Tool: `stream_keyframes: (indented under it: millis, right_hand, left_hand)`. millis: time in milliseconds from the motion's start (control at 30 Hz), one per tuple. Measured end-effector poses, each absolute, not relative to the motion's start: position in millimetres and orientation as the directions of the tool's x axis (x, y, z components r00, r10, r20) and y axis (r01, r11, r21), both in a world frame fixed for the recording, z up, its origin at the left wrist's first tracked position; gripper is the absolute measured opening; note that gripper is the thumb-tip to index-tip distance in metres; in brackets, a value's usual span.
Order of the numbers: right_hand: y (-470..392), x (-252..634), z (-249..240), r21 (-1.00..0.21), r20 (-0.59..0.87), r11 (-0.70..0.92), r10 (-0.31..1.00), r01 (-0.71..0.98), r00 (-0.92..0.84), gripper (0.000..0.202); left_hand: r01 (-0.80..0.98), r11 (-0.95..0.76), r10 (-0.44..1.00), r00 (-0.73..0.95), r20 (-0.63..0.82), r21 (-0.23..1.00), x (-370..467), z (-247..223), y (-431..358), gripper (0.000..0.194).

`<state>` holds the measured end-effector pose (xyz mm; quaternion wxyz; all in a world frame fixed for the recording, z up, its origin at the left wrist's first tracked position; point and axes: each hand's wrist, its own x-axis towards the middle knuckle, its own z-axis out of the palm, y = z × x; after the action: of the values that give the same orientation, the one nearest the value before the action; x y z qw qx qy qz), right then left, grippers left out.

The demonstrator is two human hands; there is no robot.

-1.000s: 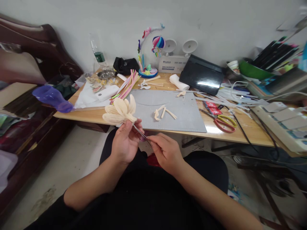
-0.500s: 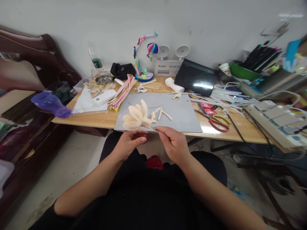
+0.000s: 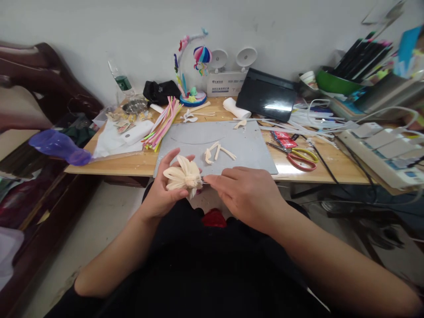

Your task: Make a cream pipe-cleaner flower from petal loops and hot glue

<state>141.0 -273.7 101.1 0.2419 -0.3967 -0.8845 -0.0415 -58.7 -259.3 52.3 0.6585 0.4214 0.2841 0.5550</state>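
Observation:
My left hand (image 3: pixel 162 185) is closed around a cream-coloured flower (image 3: pixel 183 173) with long folded petals, held just in front of the table edge. Its bound, frayed base points right, toward my right hand (image 3: pixel 243 194). The right fingers pinch a thin metal tool (image 3: pixel 204 180), whose tip reaches the flower's base; most of it is hidden in the hand. On the grey mat (image 3: pixel 248 150) beyond lie several cream sticks (image 3: pixel 227 153) and a small curled cream piece (image 3: pixel 208 155). Another cream petal (image 3: pixel 240 124) rests at the mat's far edge.
Coloured pipe cleaners (image 3: pixel 164 123) lie left of the mat. Scissors (image 3: pixel 300 159) with red and yellow handles and a power strip (image 3: pixel 384 163) are on the right. At the back stand a colourful balloon ornament (image 3: pixel 194 95), a black tablet-like panel (image 3: pixel 266 95) and a bottle (image 3: pixel 122 81).
My left hand has taken the flower up off the mat and turned its base toward the right. My right hand has brought the metal tool to that base.

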Motion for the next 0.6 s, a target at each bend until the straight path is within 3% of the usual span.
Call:
stream_keyframes:
  millis: [200,433,533,600]
  right_hand:
    - [-282.3,143.6,123.2,0.019,0.317,0.681,0.690,0.732,-0.650,0.022]
    - [-290.0,145.5,120.8,-0.021,0.344,0.682,0.691,0.731,-0.635,0.025]
    - [-290.2,145.0,118.4,-0.032,0.347,0.675,0.699,0.737,-0.625,0.026]
    - [-289.7,143.9,118.7,-0.013,0.356,0.664,0.702,0.747,-0.617,0.027]
  left_hand:
    - [-0.391,-0.162,0.943,0.210,0.260,0.906,-57.1,39.6,-260.5,0.073]
    - [-0.213,-0.405,0.889,0.138,0.437,0.889,-56.7,34.2,-260.2,0.068]
    - [0.011,-0.520,0.848,0.125,0.515,0.854,-59.5,35.8,-258.5,0.070]
    - [0.291,-0.614,0.786,0.144,0.601,0.734,-62.3,42.6,-258.1,0.066]
